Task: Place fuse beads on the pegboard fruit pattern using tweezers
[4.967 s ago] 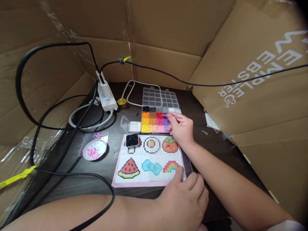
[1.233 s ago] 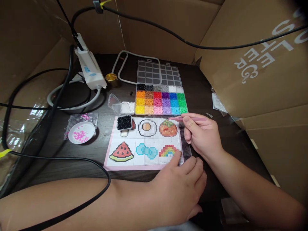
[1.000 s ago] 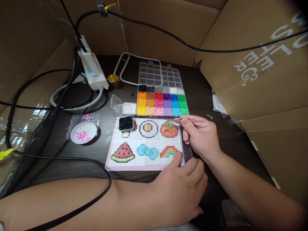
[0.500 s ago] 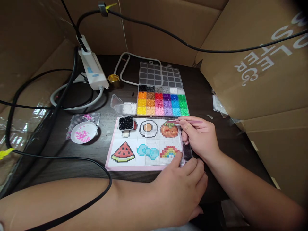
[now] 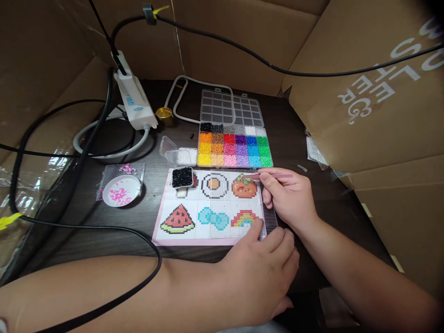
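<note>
My right hand (image 5: 289,194) is closed around a pair of pink tweezers (image 5: 277,175). Their tips point left over the orange tomato-like picture on the pattern sheet (image 5: 157,238). A clear pegboard (image 5: 218,233) lies on the right part of the sheet, above the egg, bow and rainbow pictures. My left hand (image 5: 263,268) rests at the board's lower right corner, index finger stretched onto it and the other fingers loosely bent, holding nothing I can see. Whether a bead is between the tweezer tips is too small to tell.
Behind the sheet stands a sectioned bead box (image 5: 236,145) with its lid raised. A small box of black beads (image 5: 182,177) sits on the sheet. Left are a white dish (image 5: 130,200) with pink beads, a power strip (image 5: 133,99) and black cables (image 5: 86,226). Cardboard walls (image 5: 243,37) surround the table.
The tweezer tips have shifted very slightly to the right over the tomato-like picture. My left hand stays in place on the board's corner.
</note>
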### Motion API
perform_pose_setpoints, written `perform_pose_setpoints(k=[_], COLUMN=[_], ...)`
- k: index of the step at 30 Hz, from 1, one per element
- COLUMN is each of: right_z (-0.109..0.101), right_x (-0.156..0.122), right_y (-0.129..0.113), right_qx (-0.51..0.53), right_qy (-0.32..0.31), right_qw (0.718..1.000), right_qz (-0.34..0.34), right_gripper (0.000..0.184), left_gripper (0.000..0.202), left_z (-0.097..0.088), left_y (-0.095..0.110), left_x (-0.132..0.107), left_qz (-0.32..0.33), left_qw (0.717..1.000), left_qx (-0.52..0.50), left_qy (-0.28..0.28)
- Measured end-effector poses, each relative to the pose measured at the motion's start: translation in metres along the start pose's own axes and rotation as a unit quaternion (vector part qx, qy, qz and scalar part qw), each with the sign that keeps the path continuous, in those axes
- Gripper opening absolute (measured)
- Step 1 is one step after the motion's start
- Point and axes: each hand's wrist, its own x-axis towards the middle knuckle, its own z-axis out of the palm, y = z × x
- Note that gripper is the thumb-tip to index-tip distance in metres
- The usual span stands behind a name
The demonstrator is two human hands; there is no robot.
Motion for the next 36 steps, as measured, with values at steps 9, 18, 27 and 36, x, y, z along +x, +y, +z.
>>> perform_pose_setpoints(k=[9,18,27,36], right_z=[0.0000,-0.0001,-0.0016,-0.0023], right_x=[0.0008,0.0014,0.0018,0.0020], right_y=[0.0010,-0.0001,0.0028,0.0031], right_qx=[-0.001,-0.008,0.013,0.012], right_qy=[0.007,0.012,0.008,0.009], right_qw=[1.000,1.000,1.000,1.000], right_qz=[0.009,0.009,0.009,0.010], right_gripper=[0.027,0.029,0.027,0.030], left_gripper=[0.071,0.069,0.069,0.069], left_z=[-0.0006,-0.0018,0.0002,0.0004], left_y=[0.0005,-0.0005,0.0004,0.0003], left_x=[-0.0003,0.0000,-0.0005,0.0001], left_qz=[-0.003,-0.001,-0.003,-0.003], left_qw=[1.000,1.000,1.000,1.000], left_qx=[-0.004,-0.005,-0.007,-0.003], left_qy=[-0.006,-0.003,-0.002,0.000])
